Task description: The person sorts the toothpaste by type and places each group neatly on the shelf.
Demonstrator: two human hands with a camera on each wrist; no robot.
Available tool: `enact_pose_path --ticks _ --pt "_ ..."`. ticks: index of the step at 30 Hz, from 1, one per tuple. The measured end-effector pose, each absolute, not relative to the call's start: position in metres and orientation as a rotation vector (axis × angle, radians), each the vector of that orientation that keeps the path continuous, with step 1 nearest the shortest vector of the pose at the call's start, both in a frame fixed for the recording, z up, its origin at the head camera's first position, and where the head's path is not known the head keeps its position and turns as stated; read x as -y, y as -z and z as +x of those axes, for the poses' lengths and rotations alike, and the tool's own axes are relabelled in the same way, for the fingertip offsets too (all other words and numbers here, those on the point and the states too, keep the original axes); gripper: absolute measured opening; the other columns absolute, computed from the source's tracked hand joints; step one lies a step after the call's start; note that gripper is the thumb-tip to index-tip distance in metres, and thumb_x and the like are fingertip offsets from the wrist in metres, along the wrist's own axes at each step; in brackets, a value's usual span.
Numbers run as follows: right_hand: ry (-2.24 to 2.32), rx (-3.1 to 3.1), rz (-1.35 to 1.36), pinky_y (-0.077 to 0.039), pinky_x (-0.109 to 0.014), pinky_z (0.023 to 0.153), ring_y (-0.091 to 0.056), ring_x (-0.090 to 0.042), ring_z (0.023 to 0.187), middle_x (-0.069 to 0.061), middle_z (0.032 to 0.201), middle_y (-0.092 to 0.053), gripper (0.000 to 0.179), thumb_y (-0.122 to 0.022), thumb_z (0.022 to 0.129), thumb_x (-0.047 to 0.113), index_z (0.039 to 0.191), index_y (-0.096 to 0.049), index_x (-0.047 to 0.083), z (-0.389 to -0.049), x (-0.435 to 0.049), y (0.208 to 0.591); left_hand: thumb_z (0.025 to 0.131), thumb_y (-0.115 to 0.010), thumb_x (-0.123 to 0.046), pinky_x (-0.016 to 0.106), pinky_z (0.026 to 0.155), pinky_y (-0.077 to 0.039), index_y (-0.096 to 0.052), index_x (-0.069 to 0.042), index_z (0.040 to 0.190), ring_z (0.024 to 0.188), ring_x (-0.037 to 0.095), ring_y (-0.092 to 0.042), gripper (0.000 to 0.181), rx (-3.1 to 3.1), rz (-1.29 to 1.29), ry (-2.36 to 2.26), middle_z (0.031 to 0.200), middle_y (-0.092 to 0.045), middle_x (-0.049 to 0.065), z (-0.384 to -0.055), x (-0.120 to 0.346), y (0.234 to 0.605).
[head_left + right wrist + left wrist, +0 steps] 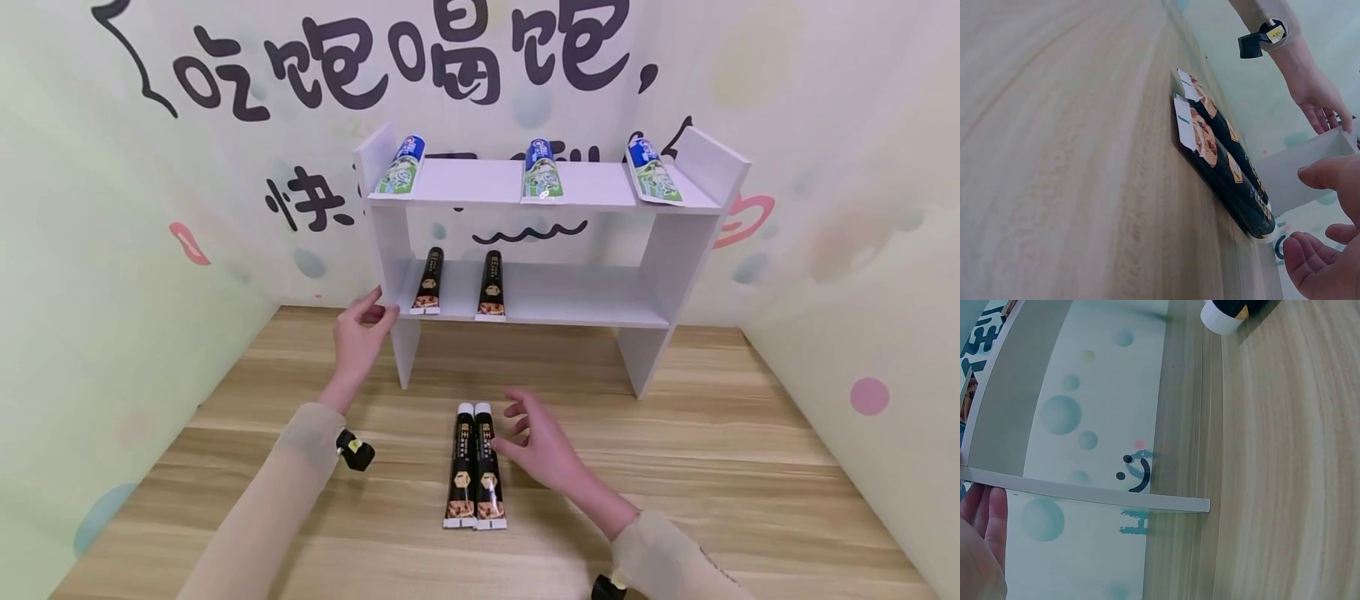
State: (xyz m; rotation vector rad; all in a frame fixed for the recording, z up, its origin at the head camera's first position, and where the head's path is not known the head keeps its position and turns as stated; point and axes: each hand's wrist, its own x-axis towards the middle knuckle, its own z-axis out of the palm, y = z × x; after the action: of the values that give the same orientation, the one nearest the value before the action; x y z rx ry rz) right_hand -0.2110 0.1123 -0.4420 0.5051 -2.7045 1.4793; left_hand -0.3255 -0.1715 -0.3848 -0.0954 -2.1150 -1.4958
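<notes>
Two black toothpaste tubes [488, 475] with white caps lie side by side on the wooden table, caps toward the shelf. My right hand [542, 442] hovers at their right side, thumb and fingers spread apart and holding nothing. In the right wrist view its thumb and fingers [1310, 259] show near the cap ends. At the left, my left hand [362, 333] holds the side panel of the white two-tier shelf [585, 296], thumb at the front edge. The left wrist view shows its fingers [996, 519] against the panel's outer face.
Two more black tubes [491, 287] lie on the lower tier, toward its left. Three blue-and-green toothpaste tubes [542, 171] are spaced along the upper tier. Behind the shelf stands a printed wall [487, 125], with side walls left and right.
</notes>
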Motion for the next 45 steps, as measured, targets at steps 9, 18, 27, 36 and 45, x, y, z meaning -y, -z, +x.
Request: enact_pose_path --ticks 9,18,27,36,45 --pt "-1.494 2.769 0.524 -0.055 -0.021 0.078 -0.061 -0.021 0.097 -0.013 0.116 -0.061 0.069 -0.079 0.081 0.016 0.140 -0.045 0.003 -0.204 -0.112 0.450 0.090 -0.070 -0.014 0.006 0.062 -0.050 -0.060 -0.002 0.133 0.070 -0.008 -0.055 0.045 2.119 -0.094 1.517 0.098 -0.067 0.024 -0.325 0.172 0.383" --pt "-1.493 2.788 0.565 -0.054 -0.023 0.078 -0.061 -0.022 0.096 -0.015 0.116 -0.059 0.076 -0.079 0.082 0.019 0.145 -0.040 0.002 -0.201 -0.113 0.458 0.090 -0.070 -0.015 0.007 0.061 -0.050 -0.060 -0.003 0.133 0.071 -0.007 -0.055 0.045 2.120 -0.092 1.531 0.099 -0.067 0.023 -0.325 0.171 0.383" --pt "-1.468 2.837 0.611 -0.052 -0.021 0.072 -0.058 -0.019 0.089 -0.016 0.113 -0.060 0.080 -0.079 0.083 0.020 0.146 -0.036 -0.003 -0.197 -0.114 0.460 0.091 -0.070 -0.017 0.007 0.062 -0.049 -0.060 -0.004 0.133 0.073 -0.002 -0.055 0.046 2.148 -0.074 1.516 0.100 -0.068 0.023 -0.325 0.171 0.387" --pt "-1.375 2.934 0.626 -0.050 -0.026 0.076 -0.055 -0.016 0.089 -0.015 0.111 -0.059 0.085 -0.081 0.081 0.026 0.145 -0.036 -0.007 -0.198 -0.114 0.462 0.091 -0.069 -0.018 0.008 0.062 -0.049 -0.060 -0.005 0.134 0.074 -0.002 -0.056 0.046 2.156 -0.065 1.517 0.100 -0.068 0.023 -0.324 0.171 0.390" --pt "-1.370 2.940 0.606 -0.049 -0.025 0.076 -0.054 -0.017 0.091 -0.015 0.113 -0.057 0.091 -0.084 0.076 0.028 0.146 -0.036 -0.005 -0.195 -0.111 0.461 0.091 -0.069 -0.016 0.008 0.061 -0.050 -0.060 -0.004 0.134 0.071 -0.004 -0.055 0.045 2.126 -0.081 1.541 0.098 -0.067 0.022 -0.324 0.172 0.385"
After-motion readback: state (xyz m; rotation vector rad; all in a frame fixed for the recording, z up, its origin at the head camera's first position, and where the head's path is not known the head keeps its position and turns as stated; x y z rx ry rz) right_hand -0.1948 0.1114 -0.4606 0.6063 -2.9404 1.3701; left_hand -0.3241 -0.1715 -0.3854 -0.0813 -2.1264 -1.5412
